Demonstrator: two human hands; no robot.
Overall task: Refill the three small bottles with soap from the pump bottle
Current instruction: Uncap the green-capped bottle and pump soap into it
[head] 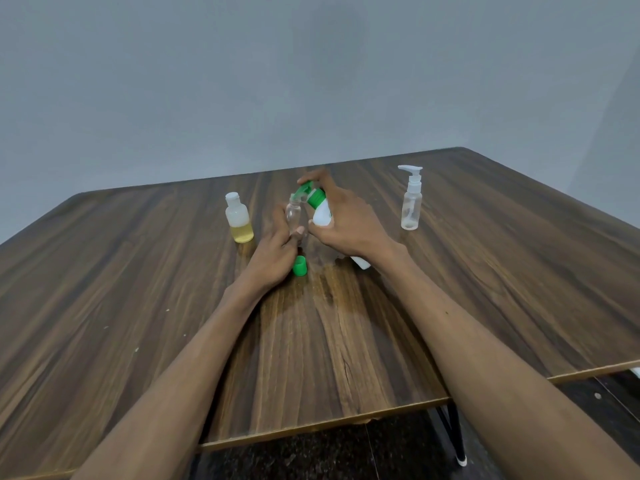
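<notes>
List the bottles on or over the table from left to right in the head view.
Capped bottle with yellow liquid → clear small bottle held in the left hand → green-pump white bottle tilted in the right hand → clear pump bottle.

The right hand (346, 223) tilts the pump bottle (320, 211), nozzle at the clear small bottle (294, 216) gripped by the left hand (277, 251); a green cap (300, 266) lies just beside that hand.
</notes>
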